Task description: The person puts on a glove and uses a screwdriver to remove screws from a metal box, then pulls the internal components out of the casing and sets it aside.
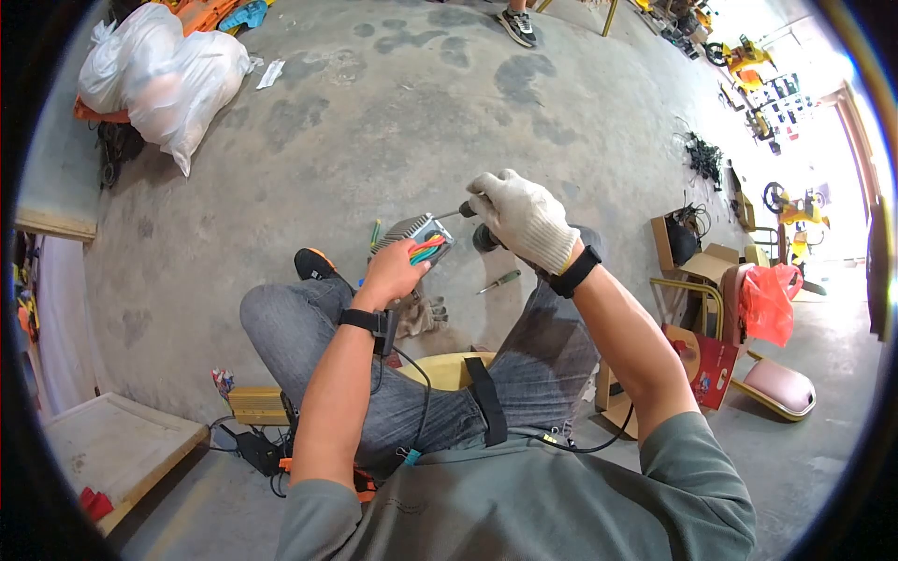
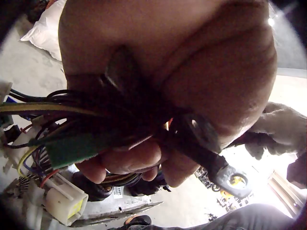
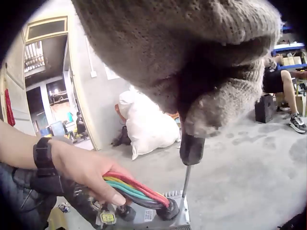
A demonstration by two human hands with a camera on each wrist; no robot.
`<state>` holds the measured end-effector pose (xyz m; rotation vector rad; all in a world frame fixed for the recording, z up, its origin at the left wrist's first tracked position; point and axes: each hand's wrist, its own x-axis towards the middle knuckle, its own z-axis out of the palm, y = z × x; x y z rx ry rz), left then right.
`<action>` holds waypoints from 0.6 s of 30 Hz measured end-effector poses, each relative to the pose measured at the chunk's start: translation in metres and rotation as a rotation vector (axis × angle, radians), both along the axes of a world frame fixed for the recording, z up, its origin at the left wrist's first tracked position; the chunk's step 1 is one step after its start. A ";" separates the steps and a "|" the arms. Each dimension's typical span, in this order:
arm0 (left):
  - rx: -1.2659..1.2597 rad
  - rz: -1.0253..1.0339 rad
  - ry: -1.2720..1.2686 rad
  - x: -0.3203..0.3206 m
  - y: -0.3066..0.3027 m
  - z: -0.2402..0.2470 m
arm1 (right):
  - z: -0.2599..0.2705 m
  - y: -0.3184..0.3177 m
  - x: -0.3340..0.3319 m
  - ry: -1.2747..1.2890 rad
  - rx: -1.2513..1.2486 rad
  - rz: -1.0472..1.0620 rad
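Observation:
My bare left hand (image 1: 388, 278) grips a bundle of red, yellow, green and black wires (image 3: 136, 189) coming out of a silver finned metal box (image 1: 409, 227). In the left wrist view, a metal ring terminal (image 2: 235, 181) and a white plastic connector (image 2: 66, 199) hang from these wires. My right hand (image 1: 526, 217), in a knitted white glove, holds a screwdriver (image 3: 193, 151) by its black handle. Its shaft points down at the edge of the box, beside the wire outlet. The far side of the box is hidden by my left hand.
A green-handled screwdriver (image 1: 505, 280) and a work glove (image 1: 426, 316) lie on the concrete floor between my legs. White sacks (image 1: 192, 79) stand far left. To the right are an open carton (image 1: 706, 257) and a red plastic bag (image 1: 771, 304). Another person's shoe (image 1: 517, 27) shows ahead.

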<state>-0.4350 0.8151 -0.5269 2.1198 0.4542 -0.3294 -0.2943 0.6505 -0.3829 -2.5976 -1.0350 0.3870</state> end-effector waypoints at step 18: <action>-0.010 0.009 -0.009 -0.001 0.001 -0.004 | -0.020 -0.028 0.021 0.039 0.340 -0.197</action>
